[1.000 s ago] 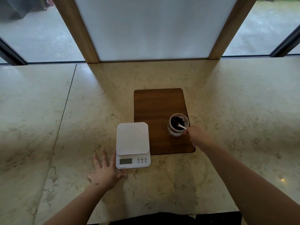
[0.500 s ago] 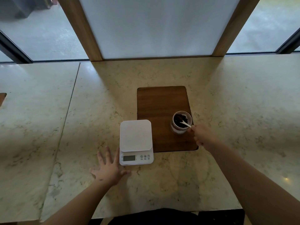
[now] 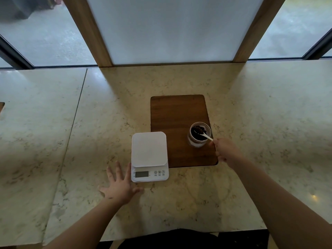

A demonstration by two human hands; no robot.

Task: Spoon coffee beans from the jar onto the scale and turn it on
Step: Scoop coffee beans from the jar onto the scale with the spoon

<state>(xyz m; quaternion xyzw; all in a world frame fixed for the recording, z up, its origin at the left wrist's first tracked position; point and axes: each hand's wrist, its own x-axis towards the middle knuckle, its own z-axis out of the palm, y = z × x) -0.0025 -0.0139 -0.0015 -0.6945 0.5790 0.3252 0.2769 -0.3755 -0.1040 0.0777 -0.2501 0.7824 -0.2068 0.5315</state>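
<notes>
Marble bench (image 3: 53,141) fills the view, pale and veined, with a seam running down its left part. Near the front, the left hand (image 3: 120,186) lies flat on the stone, palm down, fingers spread wide, its grip fully open and holding nothing; the forefinger reaches just beside the left edge of the scale (image 3: 149,156). That scale is white, its square platform bare, with a grey display that shows no readable digits and three round buttons along its front strip. Its right edge overlaps the near left corner of a dark wooden board (image 3: 177,112) lying on the bench. On the board's right part stands a small glass jar (image 3: 199,134), upright and lidless, holding dark coffee beans (image 3: 198,130). A white spoon (image 3: 204,135) slants into the jar's mouth, its bowl among the beans. The right hand (image 3: 226,151) is at the jar's near right side, its grip pinched closed around the end of the spoon's handle.
</notes>
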